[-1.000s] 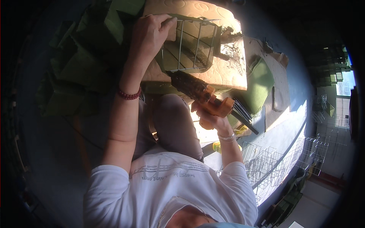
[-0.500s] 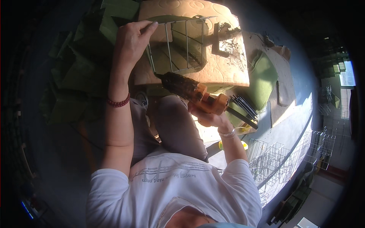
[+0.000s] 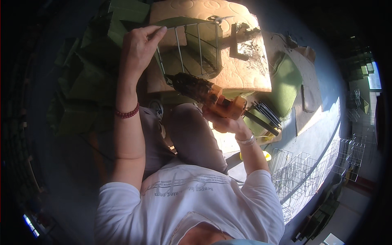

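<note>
My left hand [image 3: 136, 47] pinches the far left corner of a wire frame [image 3: 199, 38] between thumb and fingers. The frame stands over a green sheet [image 3: 192, 57] on a beige padded work surface [image 3: 245, 77]. In my right hand [image 3: 226, 122] is an orange hot glue gun [image 3: 222, 100], its nose blackened and dirty. A dark glue stick [image 3: 261, 123] juts from its back end. The gun's tip points left, at the near left corner of the frame; whether it touches the wire I cannot tell.
Scissors [image 3: 222, 18] lie at the far edge of the surface, left of a piece smeared with black residue [image 3: 245, 43]. Black sticks [image 3: 267, 112] lie right of the gun. Green folded pieces [image 3: 87, 81] pile up at left; wire baskets [image 3: 292, 171] stand at right.
The pinched far left corner of the frame has shifted slightly left and nearer. The gun's tip stays by the near left corner. The surroundings at right have slid a little in view.
</note>
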The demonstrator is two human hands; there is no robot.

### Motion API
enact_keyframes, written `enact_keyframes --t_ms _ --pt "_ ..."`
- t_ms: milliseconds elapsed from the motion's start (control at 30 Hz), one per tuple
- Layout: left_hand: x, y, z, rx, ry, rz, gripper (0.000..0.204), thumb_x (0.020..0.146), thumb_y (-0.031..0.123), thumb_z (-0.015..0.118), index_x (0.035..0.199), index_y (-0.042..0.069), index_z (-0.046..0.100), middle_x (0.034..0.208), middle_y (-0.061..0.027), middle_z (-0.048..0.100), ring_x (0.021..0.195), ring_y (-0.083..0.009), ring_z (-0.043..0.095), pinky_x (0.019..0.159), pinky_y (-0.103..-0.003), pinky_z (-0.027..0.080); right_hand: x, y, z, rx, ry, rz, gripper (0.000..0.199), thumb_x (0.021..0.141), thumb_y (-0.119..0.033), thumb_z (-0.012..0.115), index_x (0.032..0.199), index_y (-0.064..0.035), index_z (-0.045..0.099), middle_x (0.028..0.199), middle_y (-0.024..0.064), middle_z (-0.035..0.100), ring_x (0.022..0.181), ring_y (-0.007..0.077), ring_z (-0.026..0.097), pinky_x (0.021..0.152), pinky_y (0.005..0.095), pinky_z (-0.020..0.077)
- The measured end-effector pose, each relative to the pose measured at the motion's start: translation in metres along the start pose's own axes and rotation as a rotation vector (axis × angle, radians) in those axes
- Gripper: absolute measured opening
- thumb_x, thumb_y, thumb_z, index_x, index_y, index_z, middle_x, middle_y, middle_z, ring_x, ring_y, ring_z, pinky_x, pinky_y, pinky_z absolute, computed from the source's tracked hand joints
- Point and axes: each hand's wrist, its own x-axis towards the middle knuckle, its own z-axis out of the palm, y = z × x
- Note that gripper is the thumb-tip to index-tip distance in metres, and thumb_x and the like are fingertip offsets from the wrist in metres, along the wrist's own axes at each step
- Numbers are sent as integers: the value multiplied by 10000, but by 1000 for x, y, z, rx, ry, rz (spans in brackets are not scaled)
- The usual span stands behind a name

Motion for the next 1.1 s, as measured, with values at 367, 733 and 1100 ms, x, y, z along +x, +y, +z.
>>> enact_keyframes --t_ms 367,733,1100 --pt "-1 2 -1 -7 -11 -32 358 894 333 624 984 -9 684 578 -33 505 549 -52 392 504 -258 338 16 -6 -6 -325 147 -175 240 622 30 644 802 -128 673 935 41 631 833 250 584 719 358 452" --pt "-2 5 -4 -7 -29 -28 362 901 322 611 993 -21 677 595 -43 527 579 -57 426 536 -257 369 33 -8 -14 -305 221 -298 260 623 48 640 833 -100 678 951 67 653 800 257 595 640 344 465" --pt "-1 8 -7 10 -46 -35 362 904 319 600 993 -24 674 615 -69 555 583 -68 440 547 -262 381 40 -3 -15 -308 211 -296 256 576 102 638 771 -60 678 879 105 645 759 256 597 554 332 453"
